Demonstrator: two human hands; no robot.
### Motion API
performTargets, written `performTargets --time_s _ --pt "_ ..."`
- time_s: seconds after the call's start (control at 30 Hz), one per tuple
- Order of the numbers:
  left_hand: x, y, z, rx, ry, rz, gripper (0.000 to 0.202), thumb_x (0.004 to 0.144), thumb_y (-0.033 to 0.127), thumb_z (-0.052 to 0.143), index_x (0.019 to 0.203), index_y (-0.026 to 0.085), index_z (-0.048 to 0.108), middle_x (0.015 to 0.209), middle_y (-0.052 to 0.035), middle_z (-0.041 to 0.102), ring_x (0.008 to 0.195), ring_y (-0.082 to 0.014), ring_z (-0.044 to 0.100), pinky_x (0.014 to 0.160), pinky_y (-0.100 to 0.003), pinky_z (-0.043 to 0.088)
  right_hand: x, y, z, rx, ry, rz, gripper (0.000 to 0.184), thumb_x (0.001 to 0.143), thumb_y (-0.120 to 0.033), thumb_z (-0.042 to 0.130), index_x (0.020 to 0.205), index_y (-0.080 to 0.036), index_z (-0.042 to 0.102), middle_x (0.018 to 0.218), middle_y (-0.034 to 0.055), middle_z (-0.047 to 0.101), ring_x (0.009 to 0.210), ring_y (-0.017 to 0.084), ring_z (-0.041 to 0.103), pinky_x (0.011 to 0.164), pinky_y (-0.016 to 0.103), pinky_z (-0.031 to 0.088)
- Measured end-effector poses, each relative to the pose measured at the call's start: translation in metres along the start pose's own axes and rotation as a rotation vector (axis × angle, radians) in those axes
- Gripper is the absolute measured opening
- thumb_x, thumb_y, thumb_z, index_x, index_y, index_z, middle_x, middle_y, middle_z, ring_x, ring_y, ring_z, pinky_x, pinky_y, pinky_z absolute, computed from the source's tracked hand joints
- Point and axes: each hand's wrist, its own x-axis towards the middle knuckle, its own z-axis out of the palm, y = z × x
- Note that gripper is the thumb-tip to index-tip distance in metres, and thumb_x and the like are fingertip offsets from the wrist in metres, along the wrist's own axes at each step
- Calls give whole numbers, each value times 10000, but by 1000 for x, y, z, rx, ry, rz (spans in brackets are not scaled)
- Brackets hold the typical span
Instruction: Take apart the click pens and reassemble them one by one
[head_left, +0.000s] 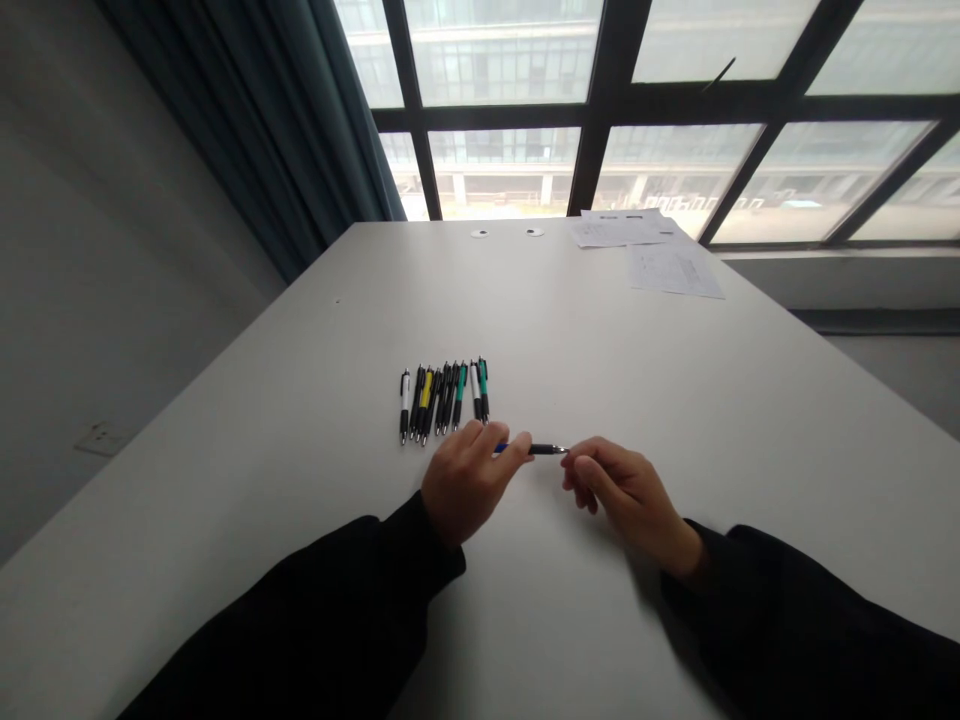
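Observation:
My left hand [472, 470] is closed around a blue pen [544, 449] with a black grip, held level over the table. Its metal tip points right and meets the fingertips of my right hand [619, 490]. The fingers of that hand are curled, with index finger and thumb pinched at the tip; any small part between them is hidden. Just beyond my left hand lies a row of pens: a white pen [405, 405], a yellow pen [427, 395], a green pen [460, 390], a second white pen [475, 385], another green pen [484, 385] and several black pens [448, 390].
The white table [360, 600] stretches to the window [510, 165]. Sheets of paper [667, 262] lie at its far right corner. Two round cable-hole covers [480, 234] are set near the far edge. A dark curtain [300, 120] hangs at the left.

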Motion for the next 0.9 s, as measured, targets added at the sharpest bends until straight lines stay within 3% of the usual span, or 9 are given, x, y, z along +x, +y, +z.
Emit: performTargets --time_s 0.2,0.33,0.63,0.77,0.9 --pt "-4 2 1 3 51 56 201 913 269 636 1097 188 654 794 -23 678 682 -170 561 622 -317 421 6 -9 5 -142 73 78 386 935 -488 548 732 -170 627 559 -7 603 469 102 530 473 225 432" --pt "-6 6 2 -82 -4 44 194 947 259 589 1112 170 640 747 -16 673 653 -148 589 583 -284 425 8 -9 5 -180 46 59 400 955 -490 506 754 -172 642 551 -6 603 448 100 520 449 221 414" --pt "-10 10 7 -260 -24 -2 213 952 257 580 1122 140 634 783 -32 705 730 -144 667 668 -249 519 11 -6 2 -165 41 44 407 963 -466 507 727 -161 638 539 -16 550 478 94 484 478 226 380" --pt "-10 11 8 -353 -73 -76 216 969 278 545 1084 139 663 756 -41 712 692 -145 672 641 -240 516 11 -5 2 -123 36 44 280 943 -407 560 834 -171 662 602 -13 587 511 103 510 509 238 413" --pt "-7 13 5 -610 -205 -234 244 988 297 491 1006 147 682 783 -54 714 696 -143 662 668 -245 511 11 0 3 18 41 26 243 899 -377 630 1049 -186 653 699 -6 617 588 119 550 590 263 475"
